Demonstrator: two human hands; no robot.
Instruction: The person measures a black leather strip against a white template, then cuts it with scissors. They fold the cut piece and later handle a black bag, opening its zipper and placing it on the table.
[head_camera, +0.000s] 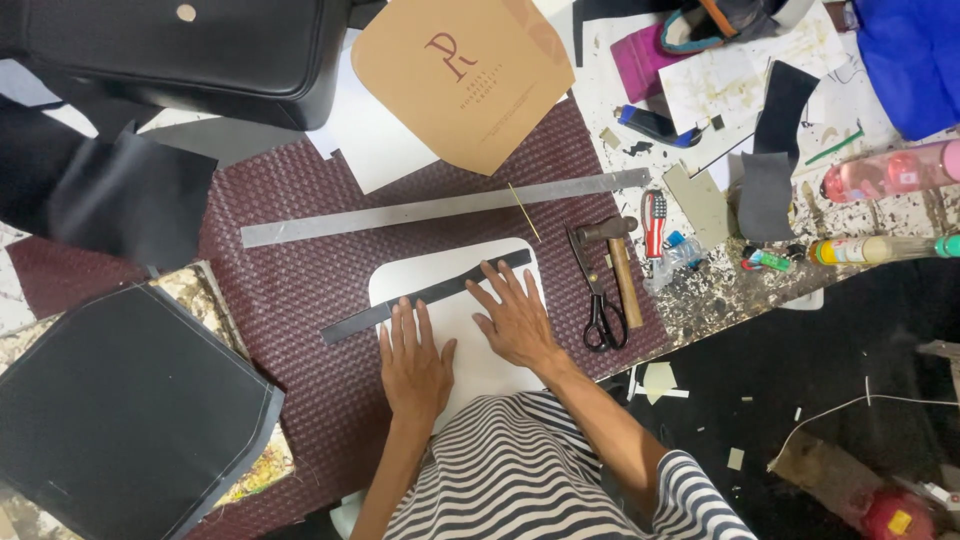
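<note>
while both palms lie flat, the left hand (413, 362) and the right hand (517, 322) press with fingers spread and grasp nothing, resting on a white rounded-corner pattern sheet (480, 365) with their fingertips touching a long narrow black leather strip (425, 295) that runs slantwise across the sheet's upper part; judging by this, the strip is already cut and laid in place, and smoothing or bonding it down looks about midway, with no stitching or trimming visible yet. at twelve o'clock of the hands lies a long grey metal ruler (445, 207), beyond it a tan cardboard template (465, 80); at three o'clock sit black-handled scissors (598, 295) and a wooden-handled hammer (618, 262). everything rests on a maroon woven-texture leather sheet (300, 290) spread over a paint-spattered workbench (880, 215), with a black angular leather panel (125, 410) at eight o'clock, scraps about, and a dark littered floor (800, 360) at four o'clock
</note>
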